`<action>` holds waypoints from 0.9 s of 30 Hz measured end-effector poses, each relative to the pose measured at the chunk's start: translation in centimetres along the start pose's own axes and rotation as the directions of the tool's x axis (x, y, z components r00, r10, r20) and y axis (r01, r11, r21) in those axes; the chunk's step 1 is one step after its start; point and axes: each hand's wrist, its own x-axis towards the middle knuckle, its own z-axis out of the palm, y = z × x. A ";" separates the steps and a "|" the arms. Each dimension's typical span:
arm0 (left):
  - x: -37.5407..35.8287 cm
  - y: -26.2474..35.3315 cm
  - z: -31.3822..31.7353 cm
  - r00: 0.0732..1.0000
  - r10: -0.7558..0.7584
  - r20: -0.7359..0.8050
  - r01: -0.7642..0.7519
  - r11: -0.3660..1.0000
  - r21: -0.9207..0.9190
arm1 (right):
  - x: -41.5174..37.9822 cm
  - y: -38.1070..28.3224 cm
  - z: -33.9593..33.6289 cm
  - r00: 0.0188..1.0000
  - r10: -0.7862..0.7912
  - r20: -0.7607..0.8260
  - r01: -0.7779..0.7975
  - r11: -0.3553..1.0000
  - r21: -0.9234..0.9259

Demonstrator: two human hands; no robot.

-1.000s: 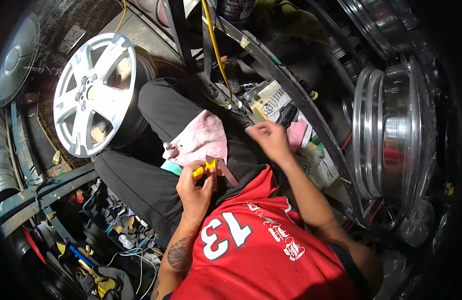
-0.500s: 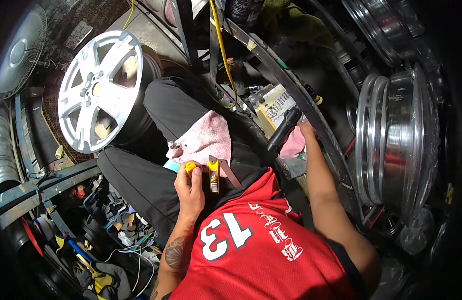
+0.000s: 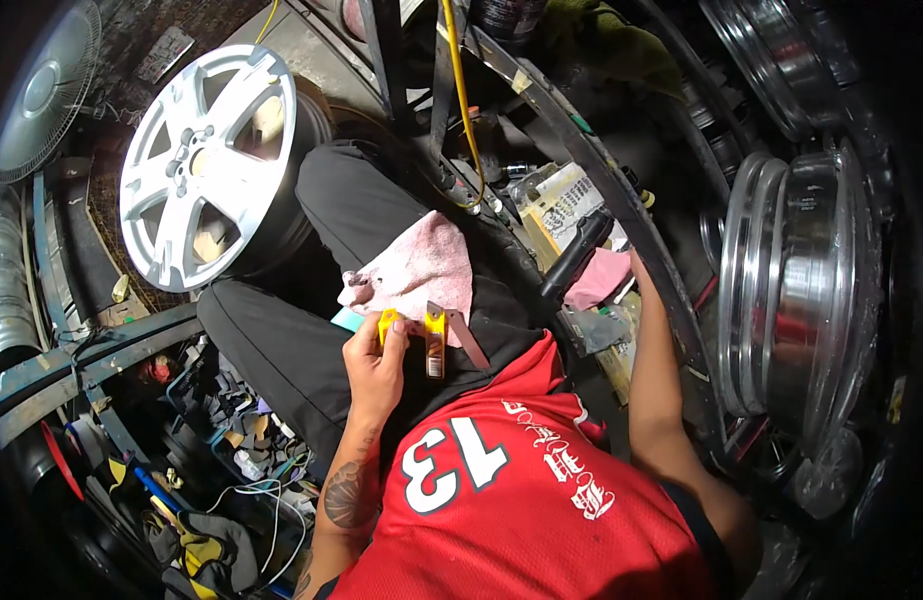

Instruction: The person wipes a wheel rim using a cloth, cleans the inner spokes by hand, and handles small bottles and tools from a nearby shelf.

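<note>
My left hand (image 3: 374,358) is closed around a small yellow object (image 3: 387,326) above my lap. Just right of it, a yellow piece with a label (image 3: 435,345) and a thin brownish strip (image 3: 468,341) lie against my dark trousers. A stained pink cloth (image 3: 416,268) is spread over my thigh, beside these pieces. My right arm reaches up to the dark metal rail; the fingers of my right hand are hidden there. Nearest to its wrist are a folded pink cloth (image 3: 598,279) and a black cylindrical tool (image 3: 577,257).
A silver five-spoke wheel (image 3: 204,165) stands beyond my knees. Chrome rims (image 3: 801,285) stack at the right, behind the dark rail (image 3: 621,190). A yellow cable (image 3: 461,90) hangs at the top. Scraps and a white cord lie lower left; a fan (image 3: 43,90) stands upper left.
My right hand has moved up and right, away from the folded pink cloth, and its fingers have gone out of sight. The view has shifted slightly; my left hand still grips the yellow object.
</note>
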 end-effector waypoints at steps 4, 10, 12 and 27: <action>0.4 1.3 0.8 0.998 -0.060 0.001 0.060 0.992 -0.114 | -2.1 -6.8 -1.7 1.000 -0.017 -0.007 0.016 0.999 -0.046; 0.4 0.3 0.5 0.998 -0.063 0.012 0.063 0.928 -0.366 | -4.9 -17.7 -4.5 0.940 -0.327 0.094 0.339 0.924 -0.175; 0.2 0.1 0.2 0.997 -0.076 0.031 0.081 0.869 -0.487 | -5.5 -20.6 -5.6 0.914 -0.396 0.086 0.405 0.899 -0.166; 1.3 2.9 2.2 0.952 0.302 -0.055 -0.288 0.941 0.177 | -3.3 -40.4 -13.1 0.773 -0.627 0.101 0.348 0.551 0.758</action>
